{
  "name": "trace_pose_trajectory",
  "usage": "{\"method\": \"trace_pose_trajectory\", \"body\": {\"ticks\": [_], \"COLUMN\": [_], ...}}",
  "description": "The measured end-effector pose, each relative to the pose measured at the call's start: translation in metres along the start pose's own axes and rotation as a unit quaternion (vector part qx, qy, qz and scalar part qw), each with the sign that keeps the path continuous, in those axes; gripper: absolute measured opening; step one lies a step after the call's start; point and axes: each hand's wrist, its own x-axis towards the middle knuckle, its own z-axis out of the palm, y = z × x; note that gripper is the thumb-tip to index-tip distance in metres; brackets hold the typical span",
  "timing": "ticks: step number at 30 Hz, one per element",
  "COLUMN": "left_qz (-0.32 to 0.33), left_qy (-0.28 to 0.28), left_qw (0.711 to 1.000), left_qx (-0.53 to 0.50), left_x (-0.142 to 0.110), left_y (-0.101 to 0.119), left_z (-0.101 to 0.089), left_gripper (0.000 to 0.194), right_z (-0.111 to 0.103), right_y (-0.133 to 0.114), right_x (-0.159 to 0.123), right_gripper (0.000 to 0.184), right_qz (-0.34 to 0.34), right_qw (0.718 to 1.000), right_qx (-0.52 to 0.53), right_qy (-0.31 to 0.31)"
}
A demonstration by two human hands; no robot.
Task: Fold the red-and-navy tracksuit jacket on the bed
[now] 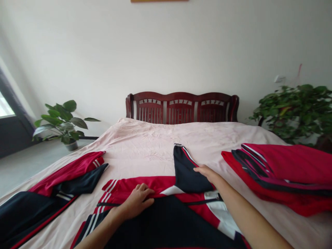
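Observation:
A navy, red and white track jacket point(160, 221) lies spread on the bed in front of me, its striped hem toward the left. One navy sleeve point(185, 169) with a red and white stripe points away toward the headboard. My left hand point(141, 199) rests on the red and navy part of the jacket, fingers apart and slightly bent. At the right edge of that sleeve, my right hand point(207, 173) grips the fabric with a digit on top; its other fingers are partly hidden.
More red and navy sportswear point(72, 183) lies loose at the left. A folded stack of red and navy clothes point(280, 173) sits at the right. Beyond the pink bedsheet point(145, 145) stands a dark wooden headboard point(181, 107). Potted plants point(62, 121) flank the bed.

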Motion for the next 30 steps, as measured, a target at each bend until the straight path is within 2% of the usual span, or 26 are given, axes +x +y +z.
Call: {"method": "trace_pose_trajectory", "body": {"ticks": [2,5,9,12,16,19,21,24,27,30], "left_qz": [-0.042,-0.140,-0.194,-0.224,-0.221,-0.205,-0.189,-0.159,-0.076,0.004], "left_qy": [0.008,0.023,0.012,-0.030,-0.093,-0.080,-0.043,0.024,0.120,0.193], "left_qw": [0.985,0.911,0.856,0.799,0.716,0.663,0.636,0.606,0.570,0.546], "left_qx": [-0.167,-0.388,-0.479,-0.558,-0.656,-0.716,-0.747,-0.779,-0.809,-0.816], "left_x": [0.011,0.032,0.065,0.093,0.127,0.142,0.144,0.135,0.107,0.066], "left_y": [-0.002,-0.005,-0.004,0.009,0.037,0.050,0.052,0.051,0.047,0.036], "left_z": [-0.003,-0.004,0.007,0.021,0.042,0.051,0.050,0.033,0.006,-0.014], "left_gripper": [0.029,0.024,0.040,0.047,0.051,0.052,0.045,0.029,0.020,0.019], "right_z": [0.007,0.014,0.010,0.003,-0.001,-0.003,-0.005,-0.009,-0.014,-0.018], "right_y": [-0.009,-0.025,-0.045,-0.052,-0.048,-0.042,-0.040,-0.040,-0.037,-0.023], "right_x": [0.007,0.009,-0.004,-0.020,-0.037,-0.046,-0.052,-0.059,-0.060,-0.052], "right_gripper": [0.037,0.050,0.067,0.071,0.065,0.060,0.057,0.054,0.049,0.042], "right_qz": [0.004,-0.008,-0.041,-0.043,-0.011,-0.017,-0.029,-0.057,-0.086,-0.085], "right_qw": [0.999,0.991,0.958,0.923,0.899,0.890,0.892,0.898,0.915,0.943], "right_qx": [0.033,0.082,0.165,0.204,0.191,0.184,0.177,0.160,0.104,-0.021], "right_qy": [-0.039,-0.104,-0.230,-0.323,-0.395,-0.416,-0.416,-0.405,-0.379,-0.322]}}
